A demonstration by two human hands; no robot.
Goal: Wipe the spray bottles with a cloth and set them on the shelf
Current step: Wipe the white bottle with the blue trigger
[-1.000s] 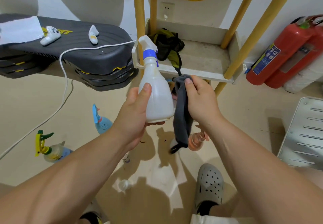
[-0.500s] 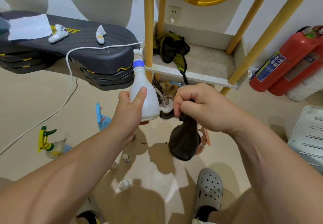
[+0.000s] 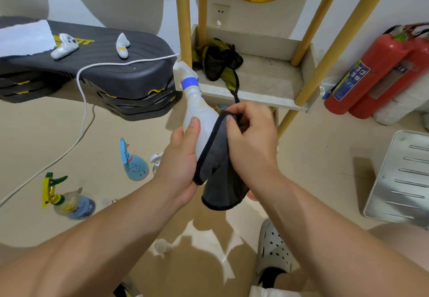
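Observation:
My left hand (image 3: 180, 164) grips the lower body of a white spray bottle (image 3: 197, 108) with a blue collar and white nozzle, tilted with its head toward the shelf. My right hand (image 3: 249, 143) holds a dark grey cloth (image 3: 220, 176) against the bottle's right side; the cloth hangs below both hands. The white shelf (image 3: 262, 81) with yellow wooden legs stands just beyond. On the floor to the left stand a light blue spray bottle (image 3: 134, 164) and a clear bottle with a yellow-green trigger (image 3: 67, 199).
A dark bag (image 3: 220, 62) lies on the shelf. Stacked black step platforms (image 3: 97, 81) with white controllers and a white cable sit at the left. Red fire extinguishers (image 3: 380, 74) lean at the right, above a metal tray (image 3: 404, 176). My grey shoe (image 3: 272, 250) is below.
My right hand brought the bunched cloth from hanging beside the bottle up against its side. The bottle came closer to the middle and tilted.

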